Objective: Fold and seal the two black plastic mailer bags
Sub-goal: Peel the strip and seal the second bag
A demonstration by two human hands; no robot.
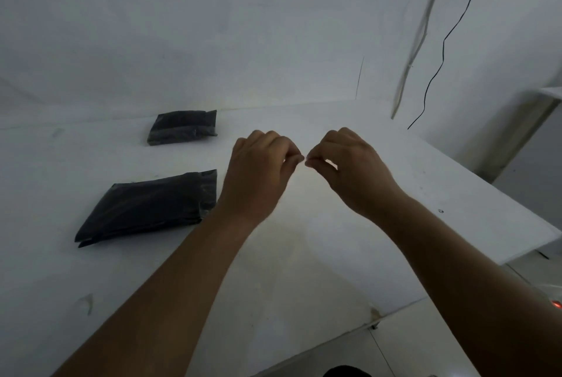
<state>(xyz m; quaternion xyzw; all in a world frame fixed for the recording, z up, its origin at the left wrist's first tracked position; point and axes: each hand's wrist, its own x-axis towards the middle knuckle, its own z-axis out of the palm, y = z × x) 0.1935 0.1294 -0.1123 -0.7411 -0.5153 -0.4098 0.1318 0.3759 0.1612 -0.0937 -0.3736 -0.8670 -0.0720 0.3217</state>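
Two folded black bags lie toward the bench's left edge: near bag (149, 204), far bag (183, 127) by the back edge. Left hand (258, 173) and right hand (349, 169) hover mid-bench, fingertips pinched together, nearly touching; whatever they pinch is too small to tell

Dim, bluish light over my white tabletop (304, 255), soft faint shadows, slight blur, wide-angle bending at the edges.

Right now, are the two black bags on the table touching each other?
Apart. The head view shows the near bag and the far bag lying with a clear strip of bare white table between them.
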